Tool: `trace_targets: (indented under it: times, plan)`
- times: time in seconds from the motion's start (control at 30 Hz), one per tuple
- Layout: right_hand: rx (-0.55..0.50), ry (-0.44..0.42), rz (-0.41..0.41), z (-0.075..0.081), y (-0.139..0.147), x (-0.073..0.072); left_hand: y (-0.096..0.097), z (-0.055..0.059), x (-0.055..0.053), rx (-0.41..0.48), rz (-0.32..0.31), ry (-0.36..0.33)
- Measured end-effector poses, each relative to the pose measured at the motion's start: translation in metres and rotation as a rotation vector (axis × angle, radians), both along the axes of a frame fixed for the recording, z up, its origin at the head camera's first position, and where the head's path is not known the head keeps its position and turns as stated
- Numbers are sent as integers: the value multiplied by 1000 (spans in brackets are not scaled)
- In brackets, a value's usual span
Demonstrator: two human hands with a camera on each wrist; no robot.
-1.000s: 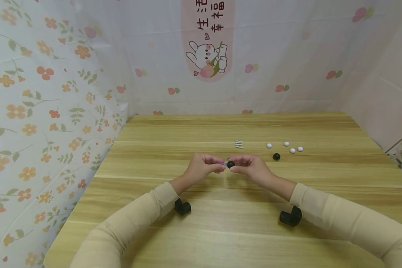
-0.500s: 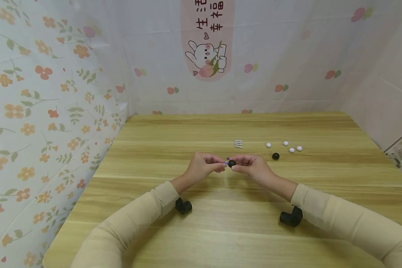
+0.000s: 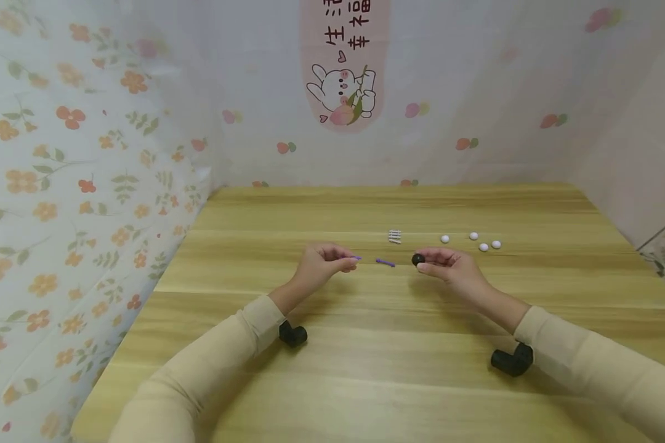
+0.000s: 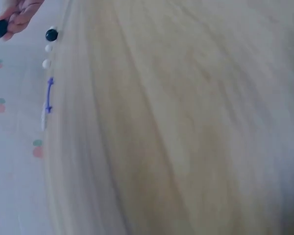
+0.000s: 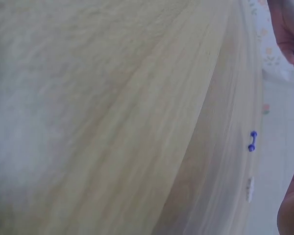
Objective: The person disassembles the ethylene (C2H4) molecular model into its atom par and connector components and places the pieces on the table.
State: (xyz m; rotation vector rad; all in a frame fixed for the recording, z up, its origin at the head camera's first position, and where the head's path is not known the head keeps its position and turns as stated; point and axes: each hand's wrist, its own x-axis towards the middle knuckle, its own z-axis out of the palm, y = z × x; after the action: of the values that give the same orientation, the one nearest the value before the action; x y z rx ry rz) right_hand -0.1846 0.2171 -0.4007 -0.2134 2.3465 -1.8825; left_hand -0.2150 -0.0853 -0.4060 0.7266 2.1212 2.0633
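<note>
My left hand (image 3: 321,266) pinches a thin purple rod (image 3: 357,257) between thumb and fingers, its tip poking out to the right. On the right, my right hand (image 3: 459,272) grips a shiny black ball (image 3: 418,259) by thumb and fingertips. A second purple rod (image 3: 385,263) with knobbed ends lies on the table between both hands; it also shows in the right wrist view. Another black ball (image 4: 51,35) rests on the table in the left wrist view, hidden behind my right hand in the head view.
Several white balls (image 3: 483,247) lie beyond my right hand. A small row of white rods (image 3: 394,236) sits farther back on the wooden table (image 3: 332,381). Black angular devices (image 3: 512,360) hang at both wrists. Patterned cloth (image 3: 255,80) encloses the back and left.
My hands have moved apart: the left to the left with its purple rod, the right to the right with the black ball. The purple rod on the table is now uncovered.
</note>
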Motion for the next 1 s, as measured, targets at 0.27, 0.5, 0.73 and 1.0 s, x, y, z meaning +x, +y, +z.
trace_targets:
  times: [0.27,0.5,0.73,1.0]
  plan:
    - [-12,-18,-24,3,11,2,9,-4,1,-143,39,-2]
    - [20,18,-34,1,29,1,15,5,4,-277,91,2]
    - [64,26,-55,3,48,2,18,-2,-2,-325,113,7]
    - [188,31,-106,4,75,-1,21,-4,-6,-368,114,15]
